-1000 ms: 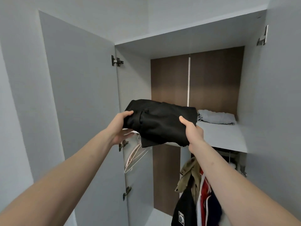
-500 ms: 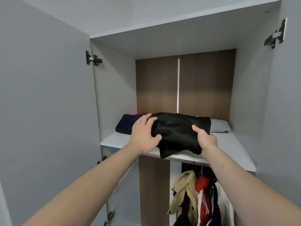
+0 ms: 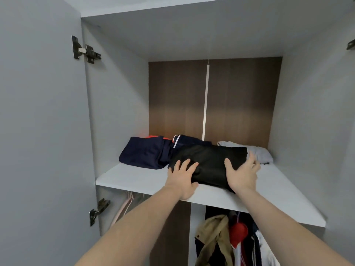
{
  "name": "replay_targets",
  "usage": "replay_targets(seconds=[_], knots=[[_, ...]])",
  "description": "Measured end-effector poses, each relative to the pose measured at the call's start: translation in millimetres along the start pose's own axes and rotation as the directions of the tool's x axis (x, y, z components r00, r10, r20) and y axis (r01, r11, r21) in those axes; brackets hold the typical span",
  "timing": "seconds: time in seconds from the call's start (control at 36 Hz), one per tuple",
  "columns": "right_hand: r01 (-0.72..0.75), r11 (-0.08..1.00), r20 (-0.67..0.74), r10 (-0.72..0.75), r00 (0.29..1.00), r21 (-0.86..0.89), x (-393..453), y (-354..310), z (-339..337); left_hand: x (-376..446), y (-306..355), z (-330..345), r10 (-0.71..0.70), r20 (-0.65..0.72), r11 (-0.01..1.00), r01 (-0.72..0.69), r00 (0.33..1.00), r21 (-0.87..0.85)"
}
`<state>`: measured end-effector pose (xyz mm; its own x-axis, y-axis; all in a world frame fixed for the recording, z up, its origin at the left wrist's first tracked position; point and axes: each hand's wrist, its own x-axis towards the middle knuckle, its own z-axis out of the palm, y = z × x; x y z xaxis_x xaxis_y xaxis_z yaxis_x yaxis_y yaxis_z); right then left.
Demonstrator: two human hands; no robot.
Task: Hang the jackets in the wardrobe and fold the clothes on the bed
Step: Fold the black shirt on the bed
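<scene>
Your right hand's [image 3: 242,174] fingertips blur behind the far right edge of the folded black garment [image 3: 208,164], so you cannot read how those fingers end. Below the shelf [image 3: 134,178] the hanging clothes are cut off by the frame bottom: a tan jacket [image 3: 211,239], something red [image 3: 238,232] beside it, and dark and white pieces further right that are hard to tell apart. Pale hangers [image 3: 123,208] show only in part under the shelf's left end.

Your left hand [image 3: 182,179] lies flat, fingers straight and spread, on the black garment's near left corner; that grip is wide open and only presses. Your right grip is also open, thumb up on the garment's top and palm against its near right side, fingers reaching round the edge.

The black garment sits on the shelf, its front edge just at the shelf's lip. Touching its left side is a folded navy garment [image 3: 146,154] with an orange bit at the back. Behind its right side lies a light grey folded garment [image 3: 259,153], against the shelf's back wall.
</scene>
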<state>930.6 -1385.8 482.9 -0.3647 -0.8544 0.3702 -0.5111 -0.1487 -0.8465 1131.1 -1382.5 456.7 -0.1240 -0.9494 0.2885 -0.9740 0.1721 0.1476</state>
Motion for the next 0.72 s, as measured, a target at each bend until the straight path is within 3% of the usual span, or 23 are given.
replay_targets(seconds=[0.08, 0.14, 0.42, 0.58, 0.72], knots=[[0.311, 0.854, -0.071, -0.372, 0.926, -0.417, -3.7, 12.0, 10.7, 11.7, -2.9, 7.4, -0.004, -0.01, 1.0, 0.005, 1.0, 0.016], [0.335, 0.801, -0.067, -0.42, 0.905, -0.496, -0.2, 15.0, 18.1, 18.6, -5.2, 10.8, -0.013, -0.008, 1.0, 0.013, 1.0, 0.012], [0.257, 0.804, 0.157, -0.203, 0.966, -0.537, 42.8, 25.4, 65.7, 51.0, -21.0, 30.9, -0.062, -0.016, 0.998, 0.062, 0.998, -0.009], [0.259, 0.832, 0.323, -0.103, 0.941, -0.491, 63.0, 35.8, 79.2, 65.5, -24.4, 37.4, -0.092, -0.001, 0.995, 0.092, 0.996, -0.046], [0.264, 0.837, 0.363, -0.084, 0.928, -0.48, 65.3, 38.0, 80.8, 65.5, -23.2, 35.8, -0.099, -0.009, 0.994, 0.098, 0.995, -0.045]])
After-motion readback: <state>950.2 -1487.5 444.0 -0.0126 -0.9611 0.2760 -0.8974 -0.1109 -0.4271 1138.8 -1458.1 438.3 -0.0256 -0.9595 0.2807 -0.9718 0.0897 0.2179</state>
